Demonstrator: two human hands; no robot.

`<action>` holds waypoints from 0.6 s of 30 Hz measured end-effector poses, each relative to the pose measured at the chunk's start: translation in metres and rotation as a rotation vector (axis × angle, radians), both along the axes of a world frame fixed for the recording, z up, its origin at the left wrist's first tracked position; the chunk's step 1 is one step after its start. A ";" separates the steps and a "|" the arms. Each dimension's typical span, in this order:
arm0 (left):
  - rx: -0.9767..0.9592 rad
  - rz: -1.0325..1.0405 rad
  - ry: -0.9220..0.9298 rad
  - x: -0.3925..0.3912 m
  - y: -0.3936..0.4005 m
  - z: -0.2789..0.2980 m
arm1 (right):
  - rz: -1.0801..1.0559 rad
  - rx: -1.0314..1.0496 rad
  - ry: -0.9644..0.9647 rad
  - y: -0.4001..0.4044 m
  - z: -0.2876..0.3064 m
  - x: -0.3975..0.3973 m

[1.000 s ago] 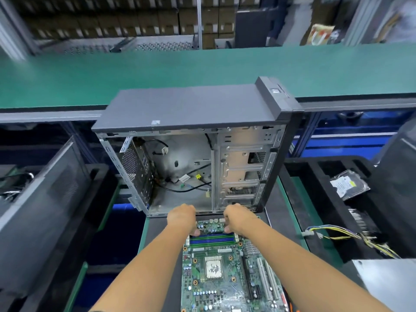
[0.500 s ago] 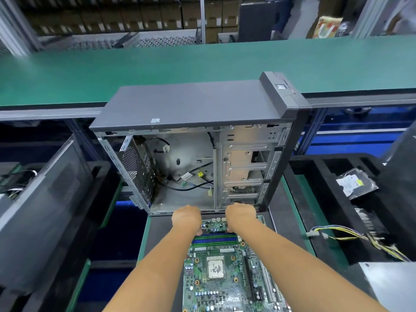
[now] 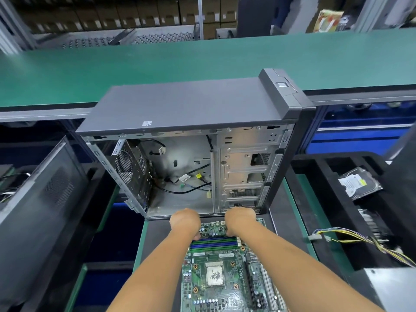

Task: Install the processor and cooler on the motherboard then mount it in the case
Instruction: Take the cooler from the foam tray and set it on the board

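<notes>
A green motherboard (image 3: pixel 216 287) lies flat on the dark mat in front of me. Its socket carries the processor (image 3: pixel 212 275), a bare metal top with grey smears. My left hand (image 3: pixel 185 224) and my right hand (image 3: pixel 239 220) grip the board's far end, thumbs by the blue and green memory slots (image 3: pixel 215 243); the fingers curl out of sight over the edge. Just beyond stands the grey computer case (image 3: pixel 191 109), upright, its open side facing me with loose black cables (image 3: pixel 191 188) inside.
A green conveyor belt (image 3: pixel 202 64) runs behind the case. A black tray on the right holds a hard drive (image 3: pixel 358 183). A yellow and black cable bundle (image 3: pixel 360 239) leads to a silver box (image 3: pixel 391 289). Another dark case (image 3: pixel 33 199) leans at the left.
Both hands stay on the motherboard's far end, at the case's bottom edge. The view has shifted a little; nothing else has clearly moved.
</notes>
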State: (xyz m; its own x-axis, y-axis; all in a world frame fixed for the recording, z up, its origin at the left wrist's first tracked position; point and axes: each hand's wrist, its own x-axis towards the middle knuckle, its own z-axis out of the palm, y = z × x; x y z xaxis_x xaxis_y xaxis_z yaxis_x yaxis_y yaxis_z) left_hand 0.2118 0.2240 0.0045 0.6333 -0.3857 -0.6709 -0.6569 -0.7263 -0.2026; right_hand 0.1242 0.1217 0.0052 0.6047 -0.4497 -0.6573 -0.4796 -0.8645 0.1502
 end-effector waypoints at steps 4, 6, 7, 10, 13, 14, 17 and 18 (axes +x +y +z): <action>-0.007 0.011 0.008 0.001 0.000 -0.003 | 0.017 -0.017 0.024 0.001 -0.002 0.002; -0.012 0.023 0.007 0.002 0.001 -0.003 | 0.025 -0.033 0.016 0.002 -0.004 0.002; -0.017 0.022 0.003 0.002 0.001 -0.003 | 0.035 -0.040 0.011 0.002 -0.004 0.002; -0.021 0.027 -0.001 0.000 0.001 -0.005 | 0.028 -0.039 0.003 0.002 -0.006 0.001; -0.031 0.015 -0.023 0.000 0.001 -0.006 | 0.017 -0.042 -0.004 0.002 -0.006 0.003; -0.034 0.017 -0.022 0.000 0.002 -0.006 | 0.007 -0.038 -0.011 0.001 -0.007 0.002; -0.056 0.016 -0.025 -0.003 0.003 -0.002 | 0.003 -0.039 -0.056 0.004 -0.005 -0.002; -0.064 0.021 -0.023 -0.004 0.005 0.000 | -0.003 -0.028 -0.079 0.004 -0.003 -0.005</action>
State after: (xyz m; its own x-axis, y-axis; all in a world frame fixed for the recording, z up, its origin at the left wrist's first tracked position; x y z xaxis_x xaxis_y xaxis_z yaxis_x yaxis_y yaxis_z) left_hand 0.2076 0.2289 0.0045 0.6567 -0.4136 -0.6307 -0.6368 -0.7520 -0.1699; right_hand 0.1193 0.1262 0.0020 0.6528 -0.4690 -0.5949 -0.4935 -0.8591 0.1358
